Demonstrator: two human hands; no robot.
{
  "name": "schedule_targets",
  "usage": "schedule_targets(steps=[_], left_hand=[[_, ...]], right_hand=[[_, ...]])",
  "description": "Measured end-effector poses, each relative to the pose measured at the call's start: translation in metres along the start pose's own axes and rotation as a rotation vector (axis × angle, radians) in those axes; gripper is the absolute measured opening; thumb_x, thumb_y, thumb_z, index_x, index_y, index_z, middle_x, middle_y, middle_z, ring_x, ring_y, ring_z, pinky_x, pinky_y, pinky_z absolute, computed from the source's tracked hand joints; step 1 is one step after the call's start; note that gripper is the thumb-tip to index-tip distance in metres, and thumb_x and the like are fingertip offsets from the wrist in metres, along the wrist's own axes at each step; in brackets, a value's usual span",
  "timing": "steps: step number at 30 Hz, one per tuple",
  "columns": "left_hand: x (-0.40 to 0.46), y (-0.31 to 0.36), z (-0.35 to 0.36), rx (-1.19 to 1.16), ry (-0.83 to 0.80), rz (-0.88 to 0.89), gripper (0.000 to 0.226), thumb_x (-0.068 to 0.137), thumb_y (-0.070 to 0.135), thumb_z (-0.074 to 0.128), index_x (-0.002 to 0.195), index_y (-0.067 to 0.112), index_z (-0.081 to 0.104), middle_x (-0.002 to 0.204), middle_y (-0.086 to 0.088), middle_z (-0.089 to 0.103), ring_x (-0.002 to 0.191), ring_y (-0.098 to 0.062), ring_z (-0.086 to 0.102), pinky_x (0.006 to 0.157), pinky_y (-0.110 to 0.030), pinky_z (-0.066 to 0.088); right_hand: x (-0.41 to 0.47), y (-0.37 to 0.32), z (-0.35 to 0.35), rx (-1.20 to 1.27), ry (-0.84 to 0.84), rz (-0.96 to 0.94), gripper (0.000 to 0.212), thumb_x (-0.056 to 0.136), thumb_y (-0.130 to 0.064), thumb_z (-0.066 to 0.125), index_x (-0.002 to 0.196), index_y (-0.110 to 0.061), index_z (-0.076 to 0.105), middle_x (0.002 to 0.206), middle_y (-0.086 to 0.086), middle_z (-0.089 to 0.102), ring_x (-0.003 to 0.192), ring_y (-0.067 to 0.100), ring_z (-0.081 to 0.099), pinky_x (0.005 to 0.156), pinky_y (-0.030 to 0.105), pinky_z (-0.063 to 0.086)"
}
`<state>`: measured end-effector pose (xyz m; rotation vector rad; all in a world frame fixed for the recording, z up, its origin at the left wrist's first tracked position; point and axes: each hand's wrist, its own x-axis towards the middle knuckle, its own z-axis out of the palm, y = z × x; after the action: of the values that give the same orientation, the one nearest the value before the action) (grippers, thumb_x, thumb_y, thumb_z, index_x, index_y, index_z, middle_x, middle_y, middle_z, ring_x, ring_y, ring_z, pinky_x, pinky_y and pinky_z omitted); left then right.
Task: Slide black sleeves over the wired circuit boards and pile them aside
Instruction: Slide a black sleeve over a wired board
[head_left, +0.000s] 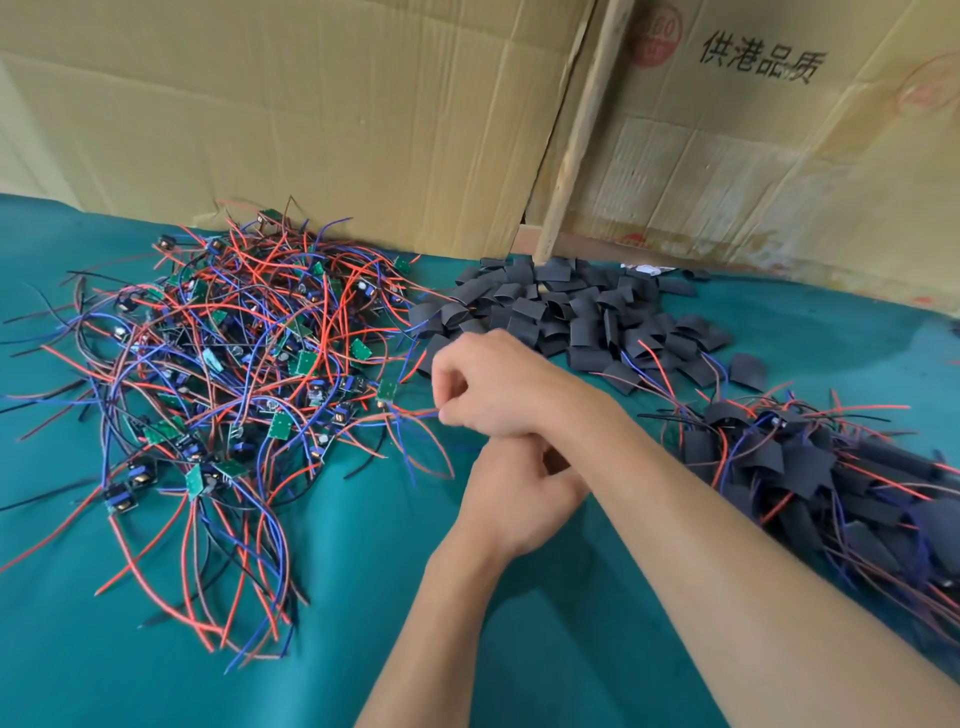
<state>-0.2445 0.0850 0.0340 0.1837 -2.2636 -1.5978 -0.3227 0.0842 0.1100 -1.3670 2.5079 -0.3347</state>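
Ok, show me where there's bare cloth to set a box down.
Bare cloth lies in the near left corner, below the board tangle, and far left behind it. Crowded: sleeve pile at the back, finished pile at right, both hands at centre.

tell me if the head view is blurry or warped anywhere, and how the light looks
Head view: wide-angle warp bends the cloth edge and the cardboard lines toward the corners; soft, even light with only faint shadows under the arms and no glare; the bare boards and sleeves look fairly sharp, while the finished pile and the right hand look slightly smeared.
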Motion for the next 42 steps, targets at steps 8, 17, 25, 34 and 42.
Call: schedule_targets(steps=[8, 17, 25, 34, 42], left_hand=[[0.008, 0.000, -0.004, -0.216, 0.203, -0.167, 0.014, 0.074, 0.026, 0.049, 0.072, 0.015, 0.057, 0.065, -0.007, 0.066, 0.059, -0.027, 0.061, 0.052, -0.038, 0.054], [0.013, 0.005, -0.026, -0.909, 0.434, -0.315, 0.045, 0.101, 0.042, 0.040, 0.096, 0.007, 0.067, 0.083, -0.012, 0.074, 0.065, -0.018, 0.071, 0.045, -0.024, 0.049], [0.013, 0.004, -0.015, -0.683, 0.552, -0.368, 0.014, 0.105, 0.016, 0.051, 0.094, 0.011, 0.045, 0.079, -0.014, 0.059, 0.053, -0.019, 0.069, 0.040, -0.023, 0.046], [0.011, 0.003, -0.025, -0.413, 0.785, -0.208, 0.028, 0.097, 0.026, 0.060, 0.076, 0.022, 0.043, 0.063, -0.001, 0.048, 0.056, -0.019, 0.044, 0.053, -0.041, 0.039], [0.001, 0.002, -0.046, 0.023, 0.993, -0.240, 0.059, 0.092, 0.054, 0.056, 0.054, 0.021, 0.026, 0.046, 0.014, 0.044, 0.047, -0.011, 0.034, 0.063, -0.037, 0.027]], right_hand=[[-0.039, -0.004, -0.058, 0.082, 0.339, -0.018, 0.015, 0.082, -0.017, 0.074, 0.070, -0.025, 0.068, 0.062, -0.010, 0.067, 0.063, 0.000, 0.058, 0.062, 0.017, 0.044], [-0.123, 0.015, -0.015, 0.465, 0.617, 0.206, 0.018, 0.087, -0.012, 0.071, 0.072, -0.021, 0.066, 0.060, -0.011, 0.072, 0.051, 0.008, 0.062, 0.065, 0.032, 0.054], [-0.160, 0.001, 0.018, 0.649, 0.298, 0.197, 0.015, 0.088, -0.012, 0.071, 0.077, -0.020, 0.066, 0.065, -0.005, 0.074, 0.056, 0.017, 0.067, 0.064, 0.033, 0.056], [-0.102, 0.049, -0.025, 0.539, 0.224, 0.207, 0.010, 0.086, -0.014, 0.073, 0.077, -0.018, 0.074, 0.071, -0.004, 0.076, 0.061, 0.004, 0.065, 0.058, 0.013, 0.044], [-0.008, 0.055, 0.009, 0.184, 0.203, 0.429, 0.031, 0.081, -0.037, 0.079, 0.103, -0.018, 0.068, 0.107, 0.008, 0.068, 0.102, 0.032, 0.064, 0.091, 0.039, 0.054]])
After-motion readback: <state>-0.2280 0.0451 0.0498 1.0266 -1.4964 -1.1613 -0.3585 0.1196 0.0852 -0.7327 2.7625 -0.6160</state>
